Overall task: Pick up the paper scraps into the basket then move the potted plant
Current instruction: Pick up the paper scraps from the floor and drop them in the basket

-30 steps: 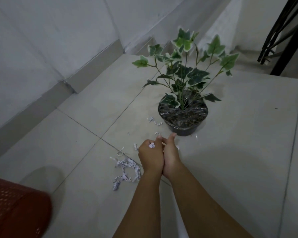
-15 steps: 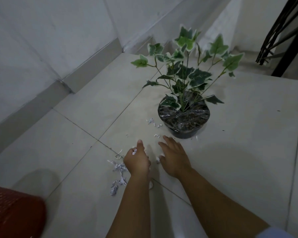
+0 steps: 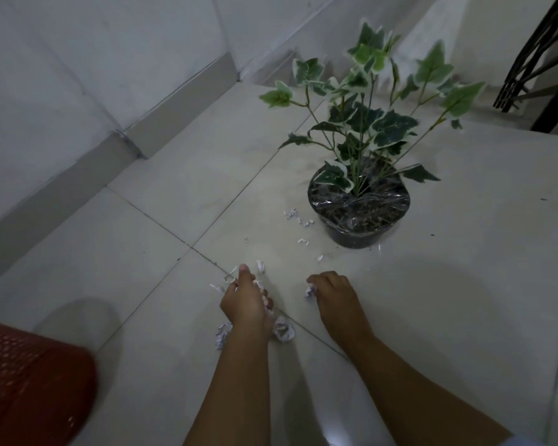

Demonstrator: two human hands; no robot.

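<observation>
You are gathering paper scraps [image 3: 284, 329] off the tiled floor [image 3: 464, 284]. Your left hand [image 3: 245, 304] is curling its fingers shut around a clump of them; your right hand [image 3: 334, 299] is pinching one scrap at its fingertips. More scraps are lying near the potted ivy [image 3: 360, 201]. Sweep them together before carrying them to the red basket [image 3: 29, 381], at lower left.

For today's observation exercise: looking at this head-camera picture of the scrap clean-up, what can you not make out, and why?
- Red basket, head view: cut off by the left and bottom edges; inside unseen.
- Scraps under the left hand: fingers hide how many it holds.
- Right hand: curled over one scrap; grip unclear.
- Potted plant: plastic film hides the soil.
</observation>
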